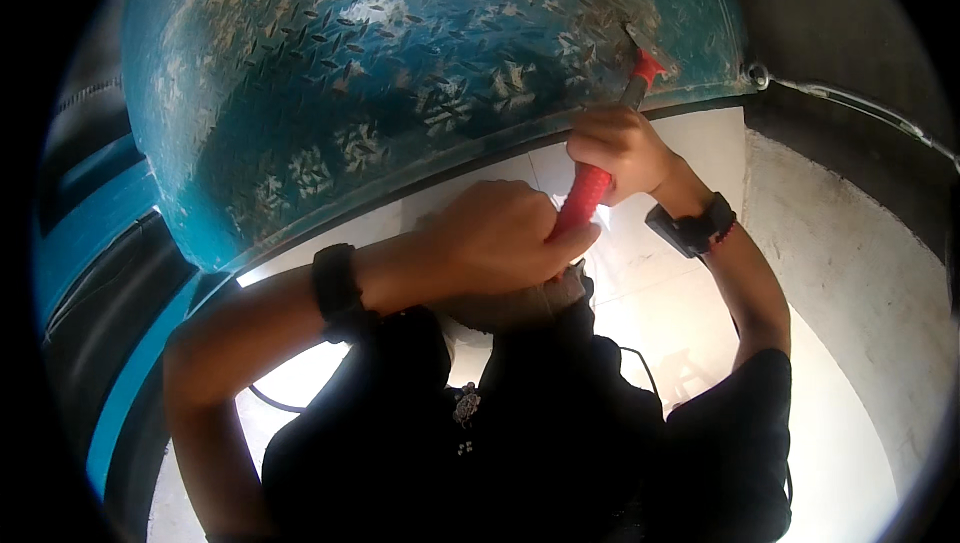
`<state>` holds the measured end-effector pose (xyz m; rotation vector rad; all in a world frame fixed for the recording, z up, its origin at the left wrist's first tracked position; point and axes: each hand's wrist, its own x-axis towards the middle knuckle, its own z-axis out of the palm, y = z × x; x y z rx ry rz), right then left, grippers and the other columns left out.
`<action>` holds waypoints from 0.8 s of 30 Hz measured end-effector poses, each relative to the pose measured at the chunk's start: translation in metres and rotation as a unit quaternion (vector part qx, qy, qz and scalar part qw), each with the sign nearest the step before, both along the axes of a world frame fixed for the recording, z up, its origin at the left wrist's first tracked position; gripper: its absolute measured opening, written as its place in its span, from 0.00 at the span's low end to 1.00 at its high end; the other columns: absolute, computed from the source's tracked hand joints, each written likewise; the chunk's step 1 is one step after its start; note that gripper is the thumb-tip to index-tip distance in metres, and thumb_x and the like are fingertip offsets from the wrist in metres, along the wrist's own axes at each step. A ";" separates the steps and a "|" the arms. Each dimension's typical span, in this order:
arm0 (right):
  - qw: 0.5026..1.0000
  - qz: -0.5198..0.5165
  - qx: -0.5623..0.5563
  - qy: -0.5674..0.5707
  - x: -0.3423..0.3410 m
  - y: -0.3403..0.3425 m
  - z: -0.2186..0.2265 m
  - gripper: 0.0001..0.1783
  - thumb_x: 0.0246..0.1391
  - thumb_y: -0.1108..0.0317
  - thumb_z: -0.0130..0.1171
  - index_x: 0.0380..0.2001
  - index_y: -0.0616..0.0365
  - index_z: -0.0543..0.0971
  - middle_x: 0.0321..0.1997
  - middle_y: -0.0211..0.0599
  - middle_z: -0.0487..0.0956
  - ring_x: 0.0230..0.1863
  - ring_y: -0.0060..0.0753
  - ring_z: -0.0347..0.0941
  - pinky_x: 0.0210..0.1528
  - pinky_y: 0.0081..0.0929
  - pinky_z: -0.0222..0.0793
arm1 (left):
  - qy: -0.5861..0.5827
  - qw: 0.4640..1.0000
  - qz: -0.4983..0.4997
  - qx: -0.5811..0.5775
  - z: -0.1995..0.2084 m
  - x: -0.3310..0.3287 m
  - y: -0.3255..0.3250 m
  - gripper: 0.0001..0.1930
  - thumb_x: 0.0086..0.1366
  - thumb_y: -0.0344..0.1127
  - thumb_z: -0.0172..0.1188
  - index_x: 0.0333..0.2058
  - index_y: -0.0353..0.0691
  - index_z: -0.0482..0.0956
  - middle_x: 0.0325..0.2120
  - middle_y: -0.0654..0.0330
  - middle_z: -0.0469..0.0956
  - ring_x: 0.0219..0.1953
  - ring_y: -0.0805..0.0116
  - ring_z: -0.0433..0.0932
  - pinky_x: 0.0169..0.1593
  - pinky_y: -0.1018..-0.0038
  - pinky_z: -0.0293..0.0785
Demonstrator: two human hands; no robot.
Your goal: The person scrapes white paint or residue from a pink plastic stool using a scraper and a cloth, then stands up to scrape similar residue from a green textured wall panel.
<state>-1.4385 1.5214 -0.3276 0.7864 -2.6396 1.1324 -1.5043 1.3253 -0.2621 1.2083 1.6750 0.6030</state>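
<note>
A long-handled scraper (583, 199) with a red ribbed grip, a short metal shaft and a red head slants up and to the right in front of me. My left hand (497, 235) is closed around the lower end of its grip, the thumb along the handle. Higher up, my right hand (620, 151) wraps the handle below the shaft. The scraper's dark, narrow blade meets a worn patch near the right edge of a teal metal tread plate (400, 53). Paint on that plate is rubbed and scuffed in several places.
A metal rod (860, 108) with a round fitting joins the plate's right corner. At the left is blue framing (90, 193) with dark parts. Pale floor tiles (650, 313) lie below my arms, beside a grey curved surface (850, 263) on the right.
</note>
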 end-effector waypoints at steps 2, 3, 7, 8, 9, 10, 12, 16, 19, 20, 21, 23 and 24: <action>0.995 0.038 0.064 -0.059 0.010 0.005 0.003 0.16 0.21 0.66 0.63 0.19 0.56 0.69 0.24 0.36 0.68 0.27 0.39 0.70 0.27 0.31 0.67 | -0.027 0.999 -0.007 -0.026 -0.005 0.009 0.004 0.24 0.62 0.50 0.48 0.15 0.38 0.74 0.12 0.54 0.72 0.15 0.55 0.73 0.26 0.65 0.69; 0.996 0.022 0.076 -0.045 0.018 0.007 0.005 0.17 0.21 0.67 0.63 0.21 0.56 0.70 0.30 0.37 0.69 0.33 0.40 0.69 0.32 0.31 0.68 | -0.019 0.999 -0.031 -0.022 -0.006 0.014 0.005 0.24 0.63 0.50 0.47 0.16 0.38 0.75 0.12 0.53 0.73 0.16 0.56 0.74 0.28 0.63 0.69; 0.965 -0.143 0.205 -0.078 0.052 0.014 0.007 0.24 0.25 0.70 0.63 0.34 0.55 0.73 0.50 0.41 0.66 0.49 0.47 0.63 0.48 0.36 0.65 | 0.003 1.000 0.005 -0.015 -0.011 0.027 0.010 0.24 0.62 0.49 0.47 0.17 0.37 0.77 0.14 0.53 0.74 0.19 0.56 0.75 0.31 0.60 0.70; 0.932 -0.252 0.247 -0.083 0.058 0.015 0.006 0.26 0.27 0.70 0.63 0.38 0.54 0.73 0.52 0.43 0.65 0.50 0.48 0.63 0.49 0.37 0.64 | 0.006 1.000 0.017 0.001 -0.014 0.029 0.012 0.24 0.62 0.49 0.47 0.17 0.37 0.77 0.14 0.53 0.74 0.19 0.56 0.75 0.31 0.60 0.70; 0.912 -0.318 0.240 -0.097 0.064 0.016 0.006 0.30 0.36 0.68 0.63 0.48 0.54 0.68 0.49 0.45 0.68 0.49 0.46 0.66 0.48 0.38 0.66 | 0.001 1.000 0.008 0.023 -0.017 0.031 0.014 0.24 0.62 0.50 0.47 0.17 0.37 0.77 0.14 0.53 0.74 0.19 0.56 0.75 0.31 0.60 0.70; 0.913 -0.315 0.243 -0.094 0.068 0.015 0.005 0.30 0.36 0.68 0.63 0.48 0.54 0.68 0.49 0.45 0.68 0.49 0.46 0.66 0.48 0.38 0.66 | 0.003 0.999 0.006 0.053 -0.019 0.033 0.016 0.25 0.62 0.50 0.47 0.16 0.37 0.77 0.14 0.53 0.74 0.18 0.56 0.75 0.31 0.60 0.70; 0.694 -0.574 -0.258 -0.349 0.072 0.011 0.006 0.28 0.48 0.66 0.58 0.53 0.56 0.61 0.43 0.44 0.72 0.43 0.43 0.71 0.45 0.37 0.69 | 0.015 0.997 -0.035 0.072 -0.024 0.040 0.020 0.25 0.62 0.50 0.47 0.15 0.37 0.76 0.13 0.53 0.74 0.18 0.55 0.75 0.31 0.60 0.70; 0.529 -0.391 -0.572 -0.491 0.074 0.002 0.009 0.16 0.59 0.68 0.46 0.49 0.57 0.61 0.38 0.41 0.73 0.37 0.37 0.73 0.41 0.31 0.70 | 0.055 0.982 -0.066 0.167 -0.027 0.053 0.025 0.26 0.62 0.50 0.47 0.14 0.36 0.76 0.12 0.51 0.73 0.18 0.53 0.75 0.30 0.60 0.71; 0.549 -0.440 -0.538 -0.464 0.079 0.005 0.014 0.12 0.59 0.67 0.44 0.46 0.56 0.63 0.28 0.34 0.69 0.26 0.28 0.68 0.32 0.24 0.67 | 0.019 0.998 -0.049 0.028 -0.026 0.049 0.022 0.23 0.62 0.48 0.49 0.17 0.35 0.77 0.14 0.51 0.74 0.20 0.54 0.76 0.31 0.62 0.72; 0.551 -0.463 -0.523 -0.457 0.082 0.008 0.016 0.11 0.60 0.67 0.43 0.45 0.55 0.63 0.26 0.31 0.67 0.23 0.25 0.66 0.28 0.23 0.65 | 0.027 0.998 -0.055 0.015 -0.026 0.043 0.020 0.23 0.62 0.48 0.49 0.17 0.35 0.77 0.14 0.51 0.74 0.20 0.54 0.76 0.31 0.62 0.72; 0.542 -0.475 -0.522 -0.456 0.090 0.011 0.020 0.13 0.59 0.67 0.43 0.47 0.56 0.62 0.24 0.29 0.66 0.19 0.21 0.61 0.24 0.19 0.61 | 0.022 0.999 -0.009 0.044 -0.026 0.033 0.014 0.20 0.58 0.46 0.52 0.19 0.34 0.77 0.17 0.48 0.75 0.22 0.51 0.76 0.31 0.60 0.71; 0.578 -0.508 -0.395 -0.503 0.106 0.017 0.028 0.22 0.61 0.65 0.42 0.58 0.54 0.57 0.22 0.28 0.66 0.16 0.18 0.60 0.20 0.17 0.61 | 0.015 0.996 0.044 0.074 -0.029 0.012 0.014 0.17 0.55 0.44 0.55 0.21 0.33 0.77 0.20 0.45 0.75 0.24 0.48 0.76 0.30 0.58 0.70; 0.585 -0.527 -0.311 -0.532 0.115 0.018 0.032 0.26 0.62 0.64 0.42 0.62 0.52 0.53 0.20 0.27 0.65 0.16 0.17 0.60 0.19 0.16 0.61 | 0.009 0.999 0.032 0.032 -0.033 0.000 0.018 0.18 0.57 0.45 0.54 0.22 0.34 0.78 0.20 0.47 0.76 0.24 0.51 0.76 0.31 0.60 0.71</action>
